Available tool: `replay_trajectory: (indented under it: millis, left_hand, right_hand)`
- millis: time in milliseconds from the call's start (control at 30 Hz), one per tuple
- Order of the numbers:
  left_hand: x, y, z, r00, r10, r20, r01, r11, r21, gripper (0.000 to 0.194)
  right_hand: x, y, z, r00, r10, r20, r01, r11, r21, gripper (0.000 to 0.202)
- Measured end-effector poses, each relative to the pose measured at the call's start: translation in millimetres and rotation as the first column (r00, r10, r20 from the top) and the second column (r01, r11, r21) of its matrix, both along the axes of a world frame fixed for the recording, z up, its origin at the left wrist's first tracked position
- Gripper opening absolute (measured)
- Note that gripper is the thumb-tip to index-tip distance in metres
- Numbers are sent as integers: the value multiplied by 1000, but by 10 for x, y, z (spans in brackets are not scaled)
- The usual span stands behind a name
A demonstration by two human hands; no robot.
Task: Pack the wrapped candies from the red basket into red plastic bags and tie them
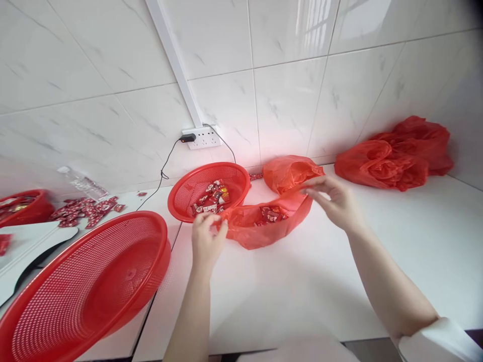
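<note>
A thin red plastic bag point(260, 235) lies with its mouth spread on the white table, and small red wrapped packets point(272, 214) show inside it. My left hand point(208, 239) pinches the bag's left edge, thumb and fingers closed on the film. At the opposite side, my right hand point(335, 201) has its fingers closed on the bag's upper right edge. Just behind my left hand sits a red mesh basket point(177, 193) holding several small packets point(216, 196). Another red bag point(287, 171) rests behind the held one, against the wall.
A large red basket point(128, 261) stands at the left. Beyond it are scattered red packets point(90, 208), a clear plastic bottle point(85, 183) and another red basket point(39, 206). Crumpled red bags point(396, 153) lie at the back right. A black cable runs from a wall socket point(206, 138).
</note>
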State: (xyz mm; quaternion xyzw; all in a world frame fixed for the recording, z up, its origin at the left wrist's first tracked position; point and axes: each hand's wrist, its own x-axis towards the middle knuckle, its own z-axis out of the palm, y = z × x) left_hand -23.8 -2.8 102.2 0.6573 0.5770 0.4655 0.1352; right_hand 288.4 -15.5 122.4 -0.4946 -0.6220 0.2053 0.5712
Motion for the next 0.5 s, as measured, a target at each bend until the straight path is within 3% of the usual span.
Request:
replay_trajectory:
  millis: [33, 100, 167, 233, 367, 433, 500]
  left_hand:
    - [-24, 19, 104, 980, -42, 192, 39, 999, 19, 13]
    - [-43, 42, 311, 827, -195, 527, 193, 979, 60, 14]
    - [-25, 56, 484, 648, -345, 679, 359, 925, 127, 12]
    - [23, 65, 594, 548, -453, 704, 473, 861, 186, 17]
    - [183, 32, 642, 548, -528, 648, 570, 803, 173, 56]
    - [286, -21, 624, 579, -526, 624, 628, 775, 71, 71]
    - [397, -82, 600, 626, -540, 563, 698, 710, -96, 78]
  right_hand:
    - [-24, -7, 74, 995, -68, -78, 74, 994, 85, 15]
    - [-104, -9, 200, 968, -132, -214, 178, 962, 209, 14]
    - [-209, 9, 285, 954, -124, -274, 206, 933, 295, 13]
    - [-317, 40, 329, 955, -69, -290, 171, 923, 344, 16]
    - [-508, 56, 338, 957, 82, -280, 14, 946, 324, 24]
    - [-604, 18, 328, 953, 172, -251, -93, 950, 300, 21]
    - [-698, -42, 317, 927, 324, -188, -264, 921, 285, 13]
